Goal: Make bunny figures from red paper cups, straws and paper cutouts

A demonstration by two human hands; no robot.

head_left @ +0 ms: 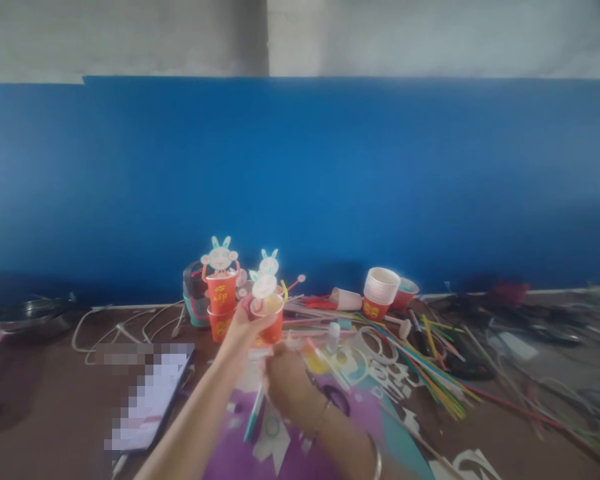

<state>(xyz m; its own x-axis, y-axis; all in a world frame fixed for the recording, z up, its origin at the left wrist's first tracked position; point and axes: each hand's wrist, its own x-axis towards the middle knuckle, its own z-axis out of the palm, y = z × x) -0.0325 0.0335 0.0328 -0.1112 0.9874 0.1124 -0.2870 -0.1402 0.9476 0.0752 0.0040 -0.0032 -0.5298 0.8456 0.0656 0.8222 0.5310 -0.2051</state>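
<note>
My left hand (243,330) is closed around a red paper cup (273,331). A white paper rabbit face (264,285) with green-edged ears rises above that cup's rim. My right hand (286,373) is just below and in front of the cup, fingers curled; what they hold, if anything, is hidden. A teal-and-white marker (253,420) lies under my right hand on the purple sheet (235,443). To the left, a finished-looking rabbit figure (220,259) stands in a red cup (221,293), stacked on another red cup (220,325).
A stack of paper cups (380,288) stands at the back right. Colored pipe cleaners (435,380), paper scraps (390,377) and black-handled scissors (336,398) lie on the right. A pixelated flat object (155,400) and white cable (83,330) are on the left. A blue wall (300,167) stands behind.
</note>
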